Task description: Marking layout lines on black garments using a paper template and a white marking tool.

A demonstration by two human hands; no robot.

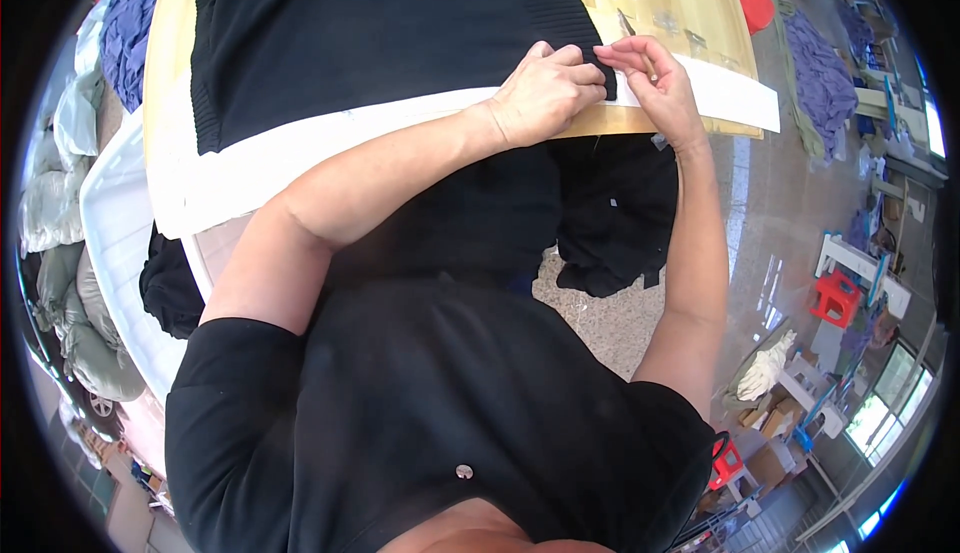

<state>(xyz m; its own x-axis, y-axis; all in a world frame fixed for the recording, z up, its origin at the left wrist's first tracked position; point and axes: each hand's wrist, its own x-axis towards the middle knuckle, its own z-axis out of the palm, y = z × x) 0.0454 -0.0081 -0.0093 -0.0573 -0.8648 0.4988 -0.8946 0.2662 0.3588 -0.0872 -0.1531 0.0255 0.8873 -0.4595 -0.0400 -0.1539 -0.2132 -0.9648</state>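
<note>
A black knit garment (380,33) with ribbed edges lies spread over the table. My left hand (550,93) is closed on its near right corner, the fingers curled over the ribbed edge. Just to the right, my right hand (660,88) has its thumb and fingers brought together by the same edge. A slim pointed tool (627,25) shows through the right hand's fingers, dark at its far end; its exact kind is not clear. Under the garment's near edge runs a white sheet (270,178), reaching past both hands to the right.
The yellowish tabletop (690,3) ends just in front of me. Black cloth (615,213) hangs below its near edge. A white plastic tub (115,213) stands at the left, with bagged bundles beyond. Purple cloth (815,63) and a red stool (835,298) are on the right.
</note>
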